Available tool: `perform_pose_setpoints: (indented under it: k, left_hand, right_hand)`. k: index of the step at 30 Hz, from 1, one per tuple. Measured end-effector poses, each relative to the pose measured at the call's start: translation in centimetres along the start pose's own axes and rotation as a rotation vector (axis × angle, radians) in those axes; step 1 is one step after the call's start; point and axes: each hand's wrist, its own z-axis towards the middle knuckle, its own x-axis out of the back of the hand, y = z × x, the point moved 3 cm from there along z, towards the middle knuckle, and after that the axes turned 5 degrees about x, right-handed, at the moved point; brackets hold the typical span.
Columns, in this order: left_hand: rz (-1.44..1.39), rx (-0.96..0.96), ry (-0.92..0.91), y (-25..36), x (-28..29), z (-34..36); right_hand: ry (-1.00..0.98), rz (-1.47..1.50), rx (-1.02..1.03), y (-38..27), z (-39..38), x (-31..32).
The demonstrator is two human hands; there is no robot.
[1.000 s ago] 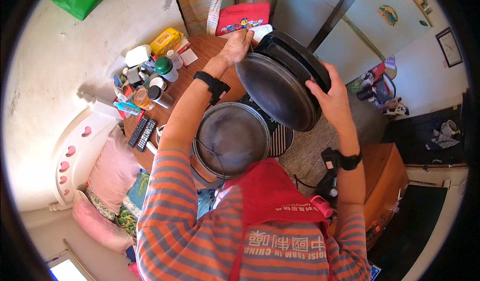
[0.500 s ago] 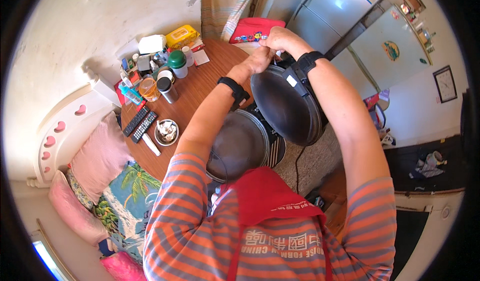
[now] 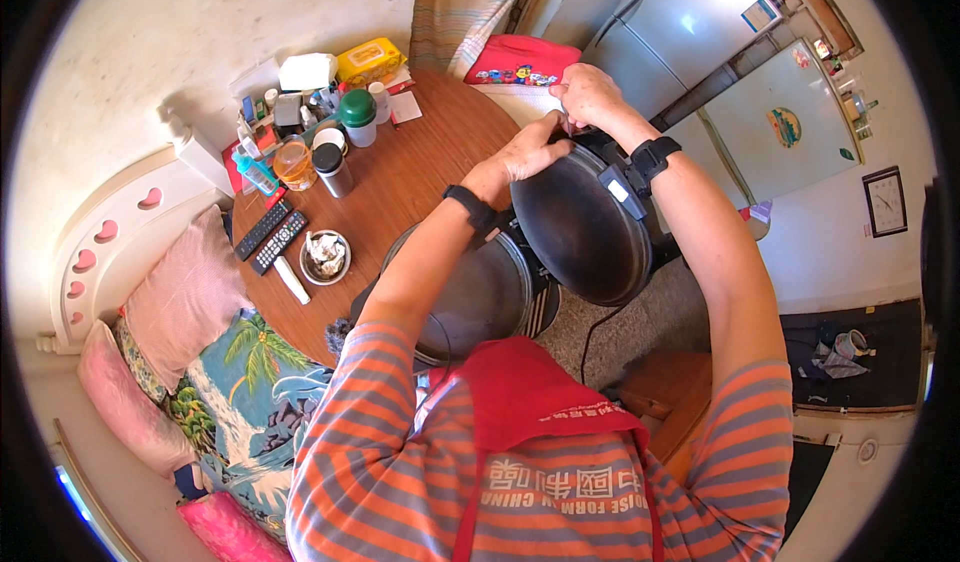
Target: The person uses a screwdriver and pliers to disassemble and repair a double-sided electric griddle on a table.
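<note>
A round black electric griddle pan stands beside the table, its lower plate (image 3: 470,302) facing up. The lid (image 3: 580,227) is raised and tilted to the right, its dark inner face showing. At the lid's far rim, my left hand (image 3: 528,150) is closed with the thumb along the edge. My right hand (image 3: 592,97) is just beyond and to the right, fingers pinched together; what they hold is too small to tell. Both wrists wear black bands. My right forearm passes over the lid's right side.
The round wooden table (image 3: 400,172) carries two remotes (image 3: 280,242), a bowl with crumpled paper (image 3: 326,257), a dark-lidded cup (image 3: 333,169) and a green-capped container (image 3: 358,117). A red cushion (image 3: 520,62) lies beyond my hands, near the fridge (image 3: 670,32). A cord (image 3: 590,342) hangs to the floor.
My hands have come slightly nearer and to the right, with a little more space between them. My left thumb now lies along the lid's rim. The view has shifted slightly.
</note>
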Motion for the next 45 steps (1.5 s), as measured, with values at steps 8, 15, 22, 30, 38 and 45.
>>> perform_pose_setpoints:
  k: [8, 15, 22, 30, 38, 45]
  left_hand:
    - [0.143, -0.317, 0.422, 1.2, -2.5, -3.1]
    - [0.339, -0.312, 0.561, 2.0, -3.1, -3.9]
    - [0.387, -0.289, 0.480, 2.8, -1.9, -3.2]
    - [0.197, -0.220, 0.306, 2.3, -0.3, -1.4]
    - [-0.167, 0.053, -0.360, 7.2, 2.0, 6.4]
    - [-0.020, 0.310, -0.796, 10.0, -1.3, 8.6]
  right_hand:
    - [0.092, -0.052, 0.244, 1.1, -0.7, 0.0]
    - [0.227, -0.159, 0.526, -0.1, -4.2, 1.1]
    - [0.122, -0.327, 0.527, -0.1, -5.7, 1.1]
    - [0.048, -0.593, 0.594, 0.1, -6.9, 0.1]
    - [0.115, -0.679, 0.590, 0.4, -7.5, -0.7]
    - [0.163, -0.643, 0.600, 0.7, -9.3, -1.1]
